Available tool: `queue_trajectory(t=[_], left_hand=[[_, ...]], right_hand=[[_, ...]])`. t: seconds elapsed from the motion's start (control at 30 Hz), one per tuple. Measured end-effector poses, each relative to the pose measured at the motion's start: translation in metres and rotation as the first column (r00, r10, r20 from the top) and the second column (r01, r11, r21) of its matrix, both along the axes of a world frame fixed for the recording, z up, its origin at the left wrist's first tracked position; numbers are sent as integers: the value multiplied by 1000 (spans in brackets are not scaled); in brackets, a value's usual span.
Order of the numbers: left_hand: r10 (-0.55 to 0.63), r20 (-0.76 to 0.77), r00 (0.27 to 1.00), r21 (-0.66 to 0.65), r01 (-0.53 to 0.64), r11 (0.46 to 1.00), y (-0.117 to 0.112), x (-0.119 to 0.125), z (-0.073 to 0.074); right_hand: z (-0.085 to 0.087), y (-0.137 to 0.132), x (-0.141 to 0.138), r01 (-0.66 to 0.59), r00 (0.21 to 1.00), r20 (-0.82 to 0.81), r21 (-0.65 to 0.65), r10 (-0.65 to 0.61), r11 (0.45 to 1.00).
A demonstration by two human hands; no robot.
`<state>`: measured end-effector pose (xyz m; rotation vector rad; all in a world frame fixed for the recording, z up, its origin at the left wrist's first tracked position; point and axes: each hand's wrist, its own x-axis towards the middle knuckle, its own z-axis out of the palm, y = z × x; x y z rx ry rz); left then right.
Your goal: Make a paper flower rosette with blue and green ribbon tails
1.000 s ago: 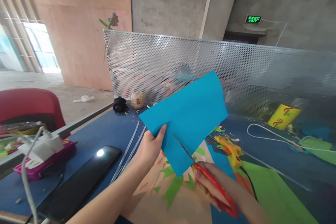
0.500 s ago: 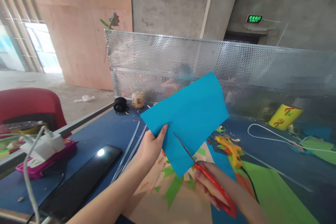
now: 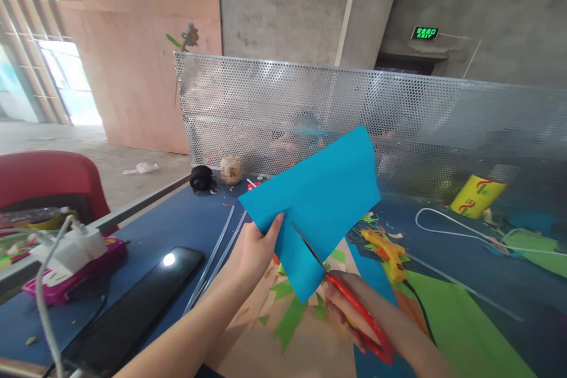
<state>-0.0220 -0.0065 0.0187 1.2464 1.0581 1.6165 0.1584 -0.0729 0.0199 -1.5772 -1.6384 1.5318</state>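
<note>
We've got a bright blue, flat flexible sheet (image 3: 328, 195) held up, slanted, over the dark blue tabletop (image 3: 163, 218). Our left hand (image 3: 254, 248) pinches the sheet's left side, thumb in front, fingers mostly hidden behind. Our right hand (image 3: 343, 301) is curled round red-handled metal scissors (image 3: 361, 310), one blade visible across the sheet's lower part. Below the sheet we see a large tan flat piece (image 3: 319, 354) with jagged green scraps (image 3: 291, 322). Right of the sheet: a yellow glue gun (image 3: 388, 253) with black cord. Left of it: a glossy black phone-like slab (image 3: 142, 307). Behind it: a silver perforated metal screen (image 3: 248, 94).
</note>
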Motion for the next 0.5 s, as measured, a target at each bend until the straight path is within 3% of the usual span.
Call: queue_trajectory(t=[0.33, 0.5], left_hand=[[-32, 31, 999, -3, 32, 999, -2, 2, 1], [-59, 69, 996, -22, 60, 998, -2, 2, 2]], right_hand=[[3, -3, -4, 41, 998, 44, 67, -44, 997], [9, -5, -6, 50, 996, 74, 29, -52, 998]])
